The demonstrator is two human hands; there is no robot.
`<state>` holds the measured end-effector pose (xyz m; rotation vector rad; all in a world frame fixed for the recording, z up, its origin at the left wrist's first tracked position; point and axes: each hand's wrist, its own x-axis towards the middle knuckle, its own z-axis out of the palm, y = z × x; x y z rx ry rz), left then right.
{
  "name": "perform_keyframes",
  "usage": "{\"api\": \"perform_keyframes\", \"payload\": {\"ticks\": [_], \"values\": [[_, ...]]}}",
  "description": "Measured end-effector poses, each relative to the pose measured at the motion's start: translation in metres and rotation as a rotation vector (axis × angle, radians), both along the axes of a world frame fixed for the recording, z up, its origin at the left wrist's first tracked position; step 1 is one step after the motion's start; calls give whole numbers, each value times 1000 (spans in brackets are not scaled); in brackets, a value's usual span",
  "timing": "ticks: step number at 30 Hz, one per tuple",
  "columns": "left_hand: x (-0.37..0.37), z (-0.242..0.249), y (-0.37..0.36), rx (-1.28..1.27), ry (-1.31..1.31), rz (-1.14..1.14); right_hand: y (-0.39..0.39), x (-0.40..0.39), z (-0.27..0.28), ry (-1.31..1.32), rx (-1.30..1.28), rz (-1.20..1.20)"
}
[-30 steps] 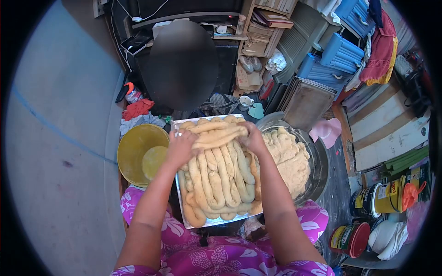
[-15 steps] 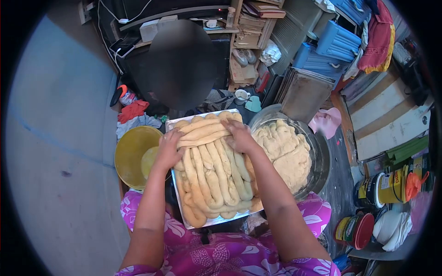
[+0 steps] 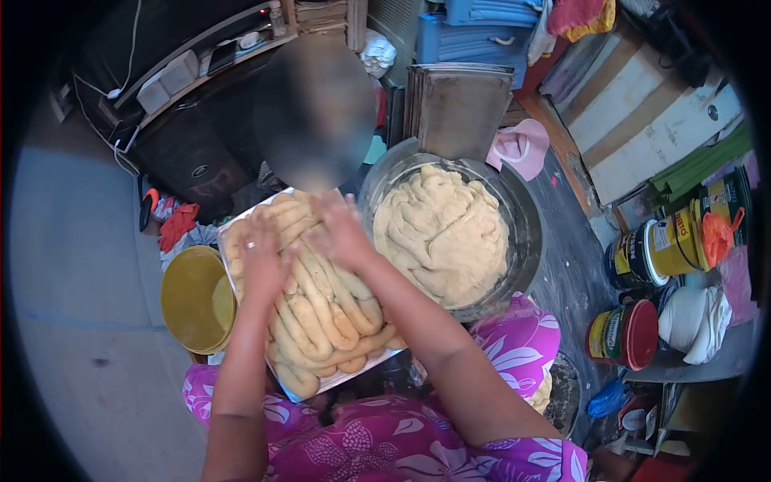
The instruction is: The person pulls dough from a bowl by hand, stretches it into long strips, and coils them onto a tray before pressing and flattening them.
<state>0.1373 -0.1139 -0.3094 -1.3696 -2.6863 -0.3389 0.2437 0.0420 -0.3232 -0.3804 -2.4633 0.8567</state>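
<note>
Thick ropes of pale dough (image 3: 309, 317) lie packed side by side on a metal tray (image 3: 289, 392), with several laid crosswise at its far end. My left hand (image 3: 265, 253), with a ring on one finger, rests on the dough at the upper left, its fingers stretched out. Over the upper right of the ropes is my right hand (image 3: 341, 233), slightly blurred, its fingers extended and lying on or just above the dough. Neither hand grips anything visible. Right of the tray, a wide metal basin (image 3: 526, 233) holds a large mass of dough (image 3: 446, 237).
A yellow bucket (image 3: 189, 305) stands left of the tray. Stacked metal trays (image 3: 458, 108) lean behind the basin, near a pink cap (image 3: 520, 149). Paint buckets (image 3: 622, 333) line the right side. A blurred round patch hides part of the background.
The view has swung right, and the tray appears tilted and further left. My hands have gone from holding the crosswise ropes at their ends to lying flatter over the dough.
</note>
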Motion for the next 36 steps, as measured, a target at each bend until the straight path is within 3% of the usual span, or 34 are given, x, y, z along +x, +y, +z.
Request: {"api": "perform_keyframes", "payload": {"ticks": [2, 4, 6, 8, 10, 12, 15, 17, 20, 24, 26, 27, 29, 30, 32, 33, 36], "values": [[37, 9, 46, -6, -95, -95, 42, 21, -39, 210, -206, -175], [76, 0, 83, -85, -131, -229, 83, 57, -99, 174, -378, -375], [111, -12, 112, -131, -125, -313, 111, 109, -159, 2, -489, -597], [141, -15, 132, -500, -140, -442, 135, 159, -248, -29, -511, -849], [156, -31, 138, -590, -154, -464, 134, 201, -295, -231, -824, -1067], [167, -45, 137, -643, -202, -475, 126, 205, -337, -300, -878, -1025], [172, -52, 133, -682, -286, -479, 112, 175, -333, -290, -914, -1103], [167, -55, 131, -704, -288, -484, 114, 158, -316, -278, -974, -1331], [161, -50, 133, -719, -342, -468, 108, 154, -287, -307, -1014, -1375], [154, -43, 161, -689, -428, -447, 101, 152, -281, -260, -774, -1344], [152, -47, 170, -672, -435, -449, 102, 158, -257, -425, -523, -1034], [150, -50, 173, -655, -446, -446, 102, 155, -264, -423, -525, -1035], [143, -54, 183, -653, -458, -457, 111, 139, -290, -414, -715, -789], [139, -56, 188, -688, -475, -441, 114, 126, -312, -270, -892, -772], [122, -80, 190, -666, -431, -428, 120, 107, -289, 105, -1324, -676], [114, -89, 195, -664, -427, -430, 127, 107, -235, 340, -1570, -585], [89, -120, 224, -652, -342, -387, 161, 114, -148, 483, -1593, -228]]}}
